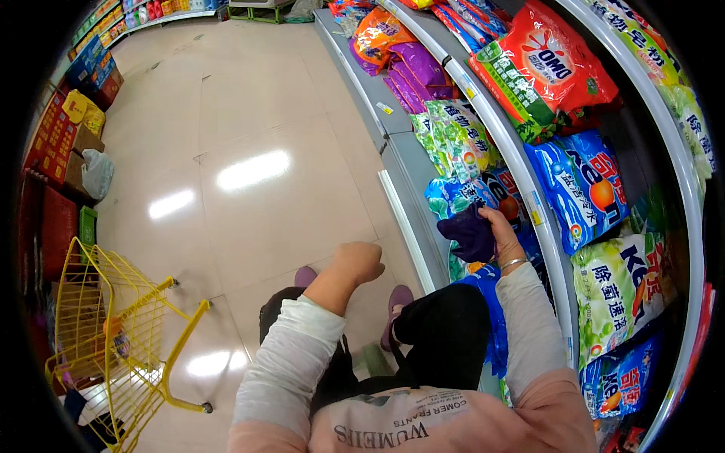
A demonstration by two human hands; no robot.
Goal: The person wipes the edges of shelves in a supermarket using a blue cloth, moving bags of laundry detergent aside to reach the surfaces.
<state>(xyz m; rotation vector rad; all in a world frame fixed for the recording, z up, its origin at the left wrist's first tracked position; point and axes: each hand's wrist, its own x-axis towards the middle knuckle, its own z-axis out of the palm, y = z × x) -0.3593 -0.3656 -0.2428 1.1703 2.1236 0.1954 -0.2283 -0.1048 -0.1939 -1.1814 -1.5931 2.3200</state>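
Note:
My right hand [503,233], with a bracelet at its wrist, grips a dark purple cloth [470,231]. The cloth hangs in front of blue detergent bags [453,195] on the lowest shelf. My left hand [362,261] is curled over the floor between my knees, at the left of the shelf; its fingers bend under and nothing shows in it. Beyond the cloth, a green and white soap powder bag [456,136] lies by purple bags [419,76]. On the shelf above rest a red OMO bag [552,65] and a blue Keon bag [583,184].
A yellow wire shopping cart [107,317] stands at the left. Cardboard boxes [85,144], a white plastic bag [97,172] and a green crate [88,225] line the left side. The metal shelf edge [532,198] curves close along my right arm.

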